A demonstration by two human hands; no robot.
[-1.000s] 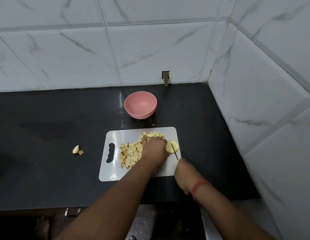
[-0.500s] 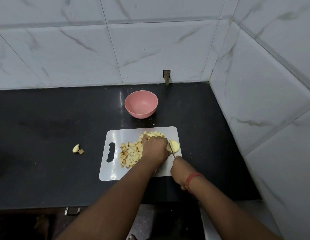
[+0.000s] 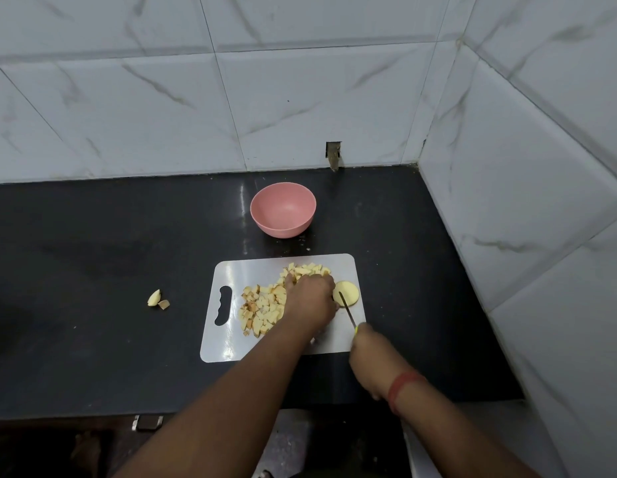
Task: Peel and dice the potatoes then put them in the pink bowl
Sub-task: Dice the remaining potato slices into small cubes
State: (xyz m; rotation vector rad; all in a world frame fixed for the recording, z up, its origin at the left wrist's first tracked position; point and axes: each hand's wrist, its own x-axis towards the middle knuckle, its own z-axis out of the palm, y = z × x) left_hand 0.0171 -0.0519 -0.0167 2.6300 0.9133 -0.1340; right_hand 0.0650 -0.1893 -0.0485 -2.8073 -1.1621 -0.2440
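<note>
A round, pale yellow peeled potato piece (image 3: pixel 346 293) lies cut side up on the flat white plastic cutting board (image 3: pixel 231 343), near the board's right edge. The left hand (image 3: pixel 310 298) is curled over the board just left of that piece and touches it with its fingertips; the fingers are bent down, pressing on the potato. The right hand (image 3: pixel 371 357) is closed tight around the yellow handle of a small knife with a thin dark blade (image 3: pixel 346 308), and the blade lies across the potato piece. A red thread band (image 3: pixel 402 388) goes around the right wrist. A heap of small yellow potato cubes (image 3: pixel 264 310) covers the middle of the board, left of the left hand and behind it. The board has a long cut-out grip hole at its left end. Just behind the board stands the round pink bowl (image 3: pixel 283 209), and nothing can be seen inside it. Well to the left of the board, two small potato scraps (image 3: pixel 157 299) lie on the shiny black stone counter (image 3: pixel 93 243). White marble-look wall tiles (image 3: pixel 300 98) rise behind the counter and on the right. No words or labels can be read on anything.
</note>
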